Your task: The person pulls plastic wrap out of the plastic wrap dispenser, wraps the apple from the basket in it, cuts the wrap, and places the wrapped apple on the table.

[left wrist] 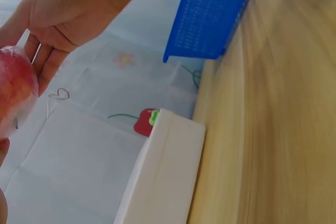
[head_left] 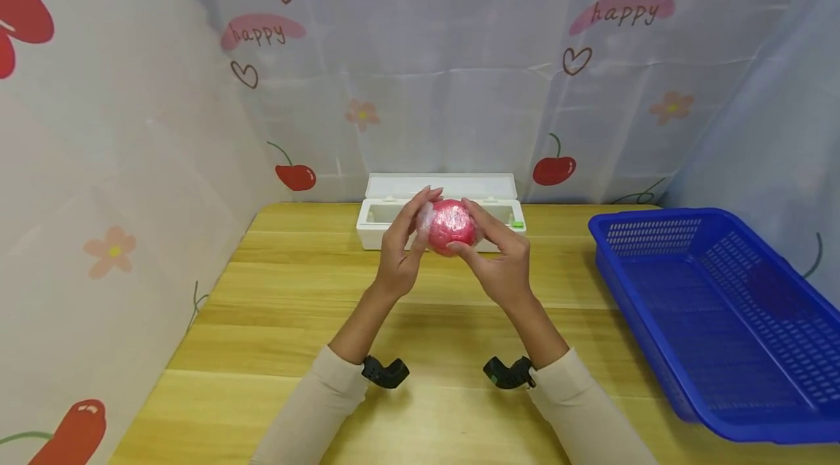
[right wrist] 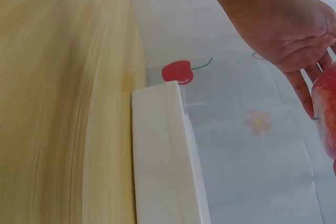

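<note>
A red apple point(head_left: 453, 224) in clear plastic film is held up between both hands in the head view. My left hand point(head_left: 402, 255) grips its left side, fingers on top and thumb below. On the opposite side my right hand point(head_left: 504, 259) grips it with curved fingers and thumb. Shiny film clings to the apple, with some bunched at the left. The stem shows at the apple's edge in the left wrist view. Behind the hands stands a long white cling film box point(head_left: 375, 237), its lid point(head_left: 440, 184) raised. The apple and hands partly hide its inside.
A blue plastic basket point(head_left: 646, 334) stands on the right of the wooden table point(head_left: 262, 319). A green tab point(head_left: 518, 224) sits at the box's right end. Cherry-printed curtains point(head_left: 459, 86) enclose the table at the back and sides.
</note>
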Available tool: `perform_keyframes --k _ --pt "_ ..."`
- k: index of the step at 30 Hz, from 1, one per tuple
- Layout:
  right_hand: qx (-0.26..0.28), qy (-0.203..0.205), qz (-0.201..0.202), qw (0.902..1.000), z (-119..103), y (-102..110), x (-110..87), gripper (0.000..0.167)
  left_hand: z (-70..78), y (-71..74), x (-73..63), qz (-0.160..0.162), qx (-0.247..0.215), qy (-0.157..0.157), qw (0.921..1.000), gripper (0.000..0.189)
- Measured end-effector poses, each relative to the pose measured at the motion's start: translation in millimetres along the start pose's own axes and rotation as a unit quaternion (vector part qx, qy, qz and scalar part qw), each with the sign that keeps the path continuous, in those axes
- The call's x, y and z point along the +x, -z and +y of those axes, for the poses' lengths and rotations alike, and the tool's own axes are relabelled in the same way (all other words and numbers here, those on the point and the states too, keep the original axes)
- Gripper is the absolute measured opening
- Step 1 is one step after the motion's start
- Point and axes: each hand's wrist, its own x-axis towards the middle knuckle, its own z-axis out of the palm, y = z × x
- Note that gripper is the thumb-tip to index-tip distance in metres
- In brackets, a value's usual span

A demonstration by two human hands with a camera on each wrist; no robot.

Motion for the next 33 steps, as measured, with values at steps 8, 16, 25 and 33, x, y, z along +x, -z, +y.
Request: perform_keyframes --k 8,16,25,33 --pt "-0.014 0.032 -0.008 0.9994 1.7 -0.1 -1.3 0.063 4.5 -0.8 0.7 0.039 0.017 0.030 0.9987 0.035" --pt "-0.021 0.080 -0.030 0.9961 3.6 -1.3 -0.7 0.061 10.9 0.4 3.7 0.076 0.037 0.032 0.9959 0.034" --pt "-0.033 0.094 -0.025 0.9947 3.8 -1.7 -2.0 0.063 8.1 -1.8 2.4 0.046 0.113 -0.061 0.9906 0.035" --pt "-0.038 0.057 -0.008 0.9976 2.2 0.1 -0.7 0.064 3.0 5.9 1.3 -0.015 0.137 -0.103 0.9851 0.055"
